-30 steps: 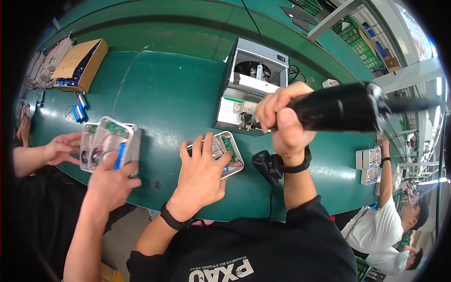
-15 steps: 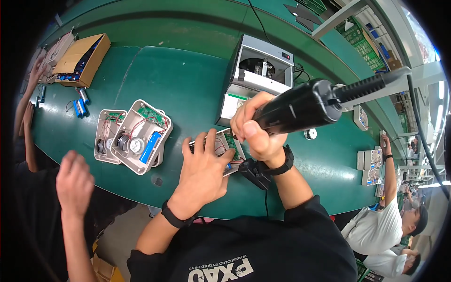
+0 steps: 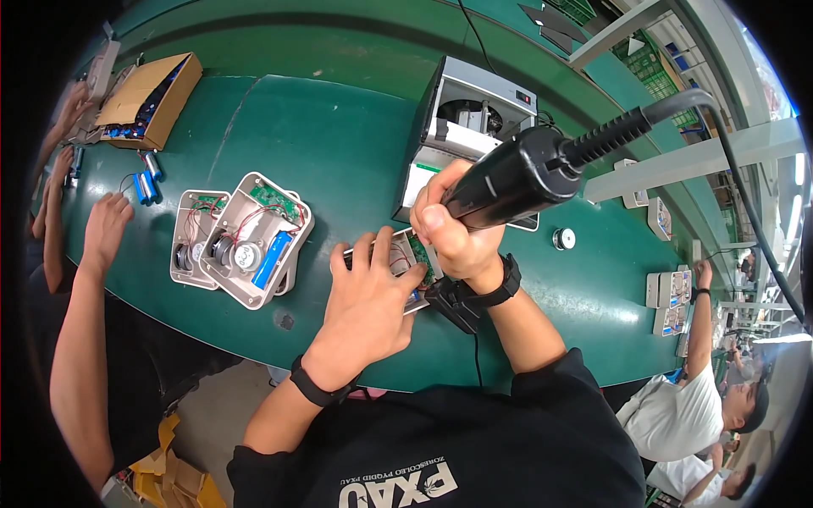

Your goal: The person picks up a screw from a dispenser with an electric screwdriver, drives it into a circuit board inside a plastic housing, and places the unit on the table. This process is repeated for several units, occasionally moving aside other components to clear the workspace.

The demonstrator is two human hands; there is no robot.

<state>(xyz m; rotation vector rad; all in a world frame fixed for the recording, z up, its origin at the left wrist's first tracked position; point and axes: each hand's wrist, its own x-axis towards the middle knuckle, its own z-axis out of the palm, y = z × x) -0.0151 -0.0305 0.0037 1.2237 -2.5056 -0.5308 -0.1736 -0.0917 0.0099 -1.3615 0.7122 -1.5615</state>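
My left hand lies over a white plastic casing, fingers spread across it and thumb at its right part, holding it on the bench. Part of a green circuit board and some wires show inside the casing; my hand covers the rest. In my right hand is a black corded electric screwdriver, its cord end tilted up and to the right. My fist hides the tip, so I cannot tell whether it touches a screw.
Left of my hands lie stacked open casings with boards, speakers and blue batteries. A screw feeder machine stands behind. A round silver part sits at right. Co-workers' arms reach in at left; a carton holds batteries.
My right hand and the screwdriver have shifted slightly left, the cord end now farther left. My left hand stays on the casing. The co-worker's hand at left has moved farther over the bench.
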